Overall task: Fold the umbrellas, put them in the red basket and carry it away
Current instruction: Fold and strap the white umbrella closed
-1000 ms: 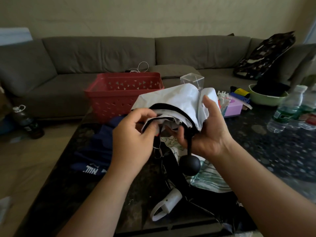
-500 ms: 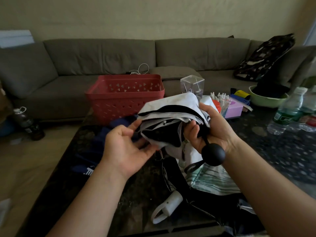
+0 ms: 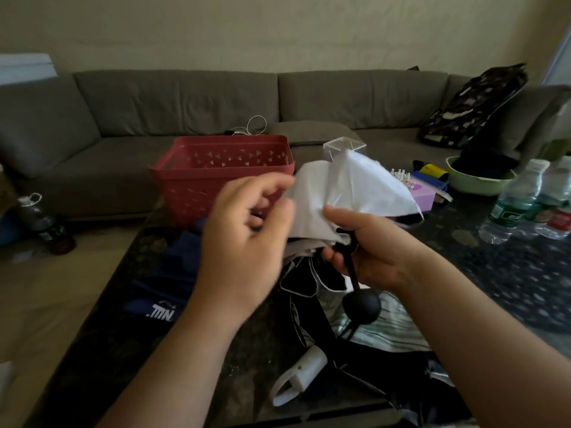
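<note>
The right hand point(image 3: 367, 251) grips the white-canopied folding umbrella with black shaft and round black knob point(image 3: 349, 193), its long axis running from 6 to 12 o'clock toward the perforated red plastic basket point(image 3: 222, 177) at 11 o'clock, while the nearer left hand point(image 3: 247, 239), motion-blurred with curled fingers, touches the canopy's 9 o'clock edge, grip indeterminate.

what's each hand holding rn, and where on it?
Right hand grips the white fabric umbrella by its thin black stem, above the round black knob. Left hand is blurred at the canopy edge; hold cannot be told.
</note>
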A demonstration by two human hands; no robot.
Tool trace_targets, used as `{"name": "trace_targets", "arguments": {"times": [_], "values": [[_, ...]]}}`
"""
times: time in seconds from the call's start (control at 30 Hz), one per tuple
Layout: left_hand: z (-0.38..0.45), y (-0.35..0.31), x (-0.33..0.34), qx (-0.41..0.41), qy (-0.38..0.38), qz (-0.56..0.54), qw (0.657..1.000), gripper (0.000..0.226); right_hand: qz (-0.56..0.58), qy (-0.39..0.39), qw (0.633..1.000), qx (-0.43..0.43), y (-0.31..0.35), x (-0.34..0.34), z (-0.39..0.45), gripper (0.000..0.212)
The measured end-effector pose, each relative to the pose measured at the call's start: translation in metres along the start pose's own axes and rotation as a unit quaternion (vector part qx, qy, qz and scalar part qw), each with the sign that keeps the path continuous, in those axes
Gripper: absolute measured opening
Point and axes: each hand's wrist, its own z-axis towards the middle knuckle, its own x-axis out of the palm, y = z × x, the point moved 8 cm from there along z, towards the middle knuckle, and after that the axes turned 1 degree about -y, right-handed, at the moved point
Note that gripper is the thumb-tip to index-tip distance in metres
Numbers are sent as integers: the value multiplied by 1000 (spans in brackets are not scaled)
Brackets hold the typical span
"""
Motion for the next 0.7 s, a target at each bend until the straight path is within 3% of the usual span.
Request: {"name": "trace_targets", "arguments": {"times": [0.1, 0.17, 0.3, 0.4, 0.5, 0.6, 0.7], "values": [[-10, 10, 39, -126, 138, -96, 978, 39, -142, 36, 984, -102, 9, 22, -12, 23], [-13, 24, 47, -183, 155, -115, 964, 44, -162, 80, 974, -135, 11, 36, -19, 16], [-11, 37, 38, -226, 105, -150, 957, 31, -96, 167, 979, -65, 3, 45, -19, 30], [-11, 42, 34, -287, 75, -203, 933, 28, -85, 170, 980, -50, 4, 44, -17, 32], [-15, 41, 34, -352, 47, -301, 885, 28, -138, 136, 978, -77, 7, 42, -12, 38], [-15, 43, 31, -349, 17, -335, 875, 28, -205, 130, 961, -133, 14, 48, -11, 28], [-12, 46, 26, -318, -20, -357, 878, 42, -232, 105, 946, -201, 23, 52, -13, 26]]}}
